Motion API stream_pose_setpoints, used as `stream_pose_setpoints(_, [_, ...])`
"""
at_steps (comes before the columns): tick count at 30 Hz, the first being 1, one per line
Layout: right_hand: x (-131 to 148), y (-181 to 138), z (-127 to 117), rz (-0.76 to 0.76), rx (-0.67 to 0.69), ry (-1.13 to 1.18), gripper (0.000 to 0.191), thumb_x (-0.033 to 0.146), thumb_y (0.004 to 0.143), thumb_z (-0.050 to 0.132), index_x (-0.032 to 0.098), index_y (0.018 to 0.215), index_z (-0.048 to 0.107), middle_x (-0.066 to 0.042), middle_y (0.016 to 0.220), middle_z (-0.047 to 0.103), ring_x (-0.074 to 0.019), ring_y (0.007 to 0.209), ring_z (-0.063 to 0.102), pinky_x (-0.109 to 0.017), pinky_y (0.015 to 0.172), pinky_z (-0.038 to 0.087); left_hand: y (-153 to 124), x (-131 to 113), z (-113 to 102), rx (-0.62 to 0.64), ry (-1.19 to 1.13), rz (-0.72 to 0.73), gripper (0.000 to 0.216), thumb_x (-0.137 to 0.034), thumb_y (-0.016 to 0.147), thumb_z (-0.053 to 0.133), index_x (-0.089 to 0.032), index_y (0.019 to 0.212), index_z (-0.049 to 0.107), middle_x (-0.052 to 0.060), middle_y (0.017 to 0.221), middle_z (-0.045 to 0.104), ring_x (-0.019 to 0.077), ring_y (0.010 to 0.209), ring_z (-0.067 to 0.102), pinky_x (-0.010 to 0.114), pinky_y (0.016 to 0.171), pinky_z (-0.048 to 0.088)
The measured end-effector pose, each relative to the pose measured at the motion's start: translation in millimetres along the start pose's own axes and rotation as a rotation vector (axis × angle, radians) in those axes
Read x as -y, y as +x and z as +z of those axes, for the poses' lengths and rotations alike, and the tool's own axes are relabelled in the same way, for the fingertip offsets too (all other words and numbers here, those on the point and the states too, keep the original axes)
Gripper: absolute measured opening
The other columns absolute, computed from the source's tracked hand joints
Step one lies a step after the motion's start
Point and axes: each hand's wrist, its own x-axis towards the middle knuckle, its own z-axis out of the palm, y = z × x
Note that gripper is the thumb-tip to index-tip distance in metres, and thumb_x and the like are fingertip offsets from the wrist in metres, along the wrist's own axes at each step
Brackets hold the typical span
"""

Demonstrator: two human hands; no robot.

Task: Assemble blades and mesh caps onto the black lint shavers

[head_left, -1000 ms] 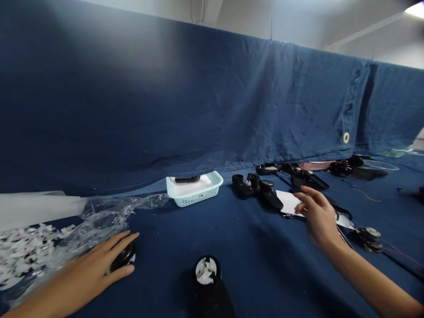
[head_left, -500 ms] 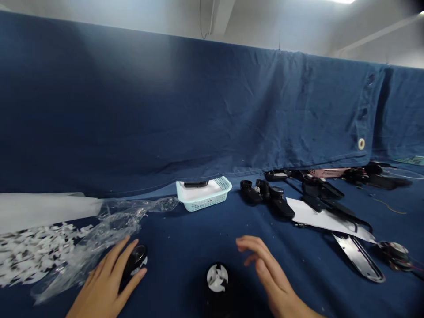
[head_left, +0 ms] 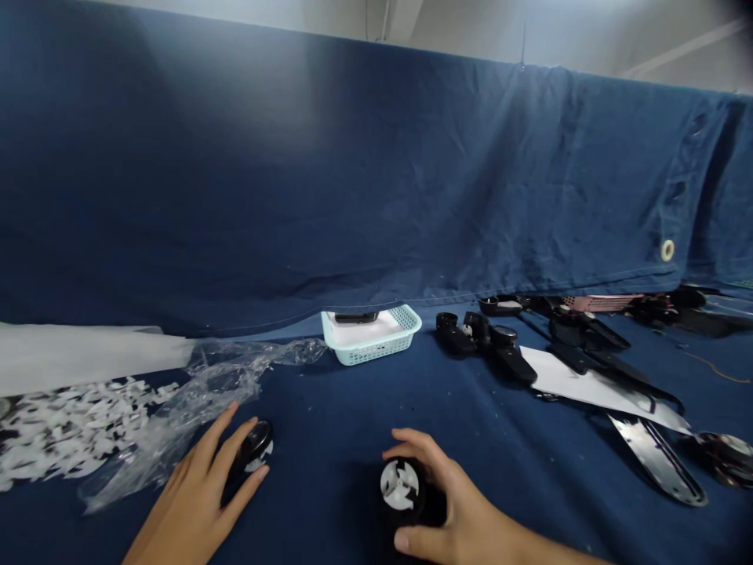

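Right hand (head_left: pixel 464 522) has come back onto black motor (head_left: pixel 405 494).
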Motion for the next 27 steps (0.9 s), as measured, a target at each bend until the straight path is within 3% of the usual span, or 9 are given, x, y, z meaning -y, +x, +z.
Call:
stream_pose_setpoints(7, [-8, -1, -1, 0.007, 0.003, -0.04, 0.078, 0.025, 0.071, 0.081, 0.032, 0.139, 0.043, -0.01, 0.142, 0.05, -0.0307, 0.132, 0.045, -0.052, 0.113, 0.03, 0, 2, 1, 0.036, 0.001, -0.033, 0.06, -0.056, 0.091, 0.042, -0.035, 0.146, 0.032, 0.003, 0.161, 0.016, 0.0388, 0.132, 0.044, 0.056, 0.1, 0.046])
stream_pose_setpoints(11, [-7, -4, -3, -0.098, -0.058, -0.077, 0.092, 0.026, 0.067, 0.084, 0.031, 0.145, 0.035, -0.011, 0.159, 0.022, -0.0333, 0.146, 0.022, -0.054, 0.116, 0.024, -1, 3, 2, -0.022, 0.006, 0.031, 0.059, -0.057, 0.089, 0.046, -0.033, 0.142, 0.036, 0.004, 0.161, 0.017, 0.0391, 0.132, 0.044, 0.056, 0.101, 0.045])
stream_pose_setpoints(13, [-4, -7, -6, -0.144, -0.102, -0.104, 0.095, 0.027, 0.066, 0.085, 0.031, 0.146, 0.033, -0.01, 0.161, 0.016, -0.0339, 0.147, 0.018, -0.054, 0.115, 0.027, -1, 1, 1, -0.055, 0.016, 0.071, 0.057, -0.055, 0.089, 0.046, -0.033, 0.14, 0.038, 0.004, 0.16, 0.017, 0.0382, 0.133, 0.043, 0.056, 0.103, 0.043])
stream_pose_setpoints(15, [0, -11, -11, -0.165, -0.137, -0.145, 0.082, 0.025, 0.069, 0.082, 0.03, 0.14, 0.042, -0.012, 0.156, 0.028, -0.0342, 0.142, 0.031, -0.051, 0.11, 0.037, -1, 0, 0, -0.062, 0.025, 0.084, 0.055, -0.054, 0.09, 0.046, -0.033, 0.14, 0.038, 0.003, 0.16, 0.017, 0.0377, 0.133, 0.043, 0.056, 0.103, 0.043])
stream_pose_setpoints(18, [4, -18, -18, -0.192, -0.174, -0.227, 0.045, 0.023, 0.076, 0.075, 0.029, 0.118, 0.061, -0.011, 0.136, 0.054, -0.0316, 0.124, 0.053, -0.047, 0.102, 0.045, -1, -1, -1, -0.05, 0.033, 0.073, 0.055, -0.054, 0.089, 0.046, -0.032, 0.14, 0.04, 0.004, 0.16, 0.018, 0.0391, 0.132, 0.044, 0.056, 0.103, 0.042])
stream_pose_setpoints(21, [5, -25, -25, -0.225, -0.19, -0.302, 0.019, 0.022, 0.084, 0.066, 0.029, 0.102, 0.068, -0.009, 0.114, 0.067, -0.0268, 0.108, 0.064, -0.042, 0.095, 0.051, 0, 1, 1, -0.025, 0.028, 0.06, 0.057, -0.054, 0.089, 0.047, -0.031, 0.14, 0.04, 0.005, 0.16, 0.018, 0.0405, 0.131, 0.045, 0.057, 0.102, 0.043])
stream_pose_setpoints(23, [4, -31, -30, -0.219, -0.179, -0.345, 0.011, 0.024, 0.088, 0.062, 0.027, 0.094, 0.07, -0.007, 0.099, 0.071, -0.0238, 0.093, 0.068, -0.037, 0.084, 0.055, -1, 4, 2, -0.014, 0.017, 0.049, 0.059, -0.054, 0.089, 0.047, -0.032, 0.142, 0.038, 0.005, 0.16, 0.017, 0.0403, 0.131, 0.045, 0.057, 0.101, 0.044])
stream_pose_setpoints(27, [-5, -57, -43, -0.185, -0.204, -0.459, 0.019, 0.031, 0.092, 0.058, 0.028, 0.082, 0.074, -0.004, 0.07, 0.073, -0.0209, 0.064, 0.069, -0.03, 0.061, 0.056, -1, 12, 9, -0.026, 0.002, 0.057, 0.059, -0.054, 0.088, 0.048, -0.033, 0.142, 0.037, 0.005, 0.16, 0.018, 0.0401, 0.13, 0.046, 0.059, 0.101, 0.043])
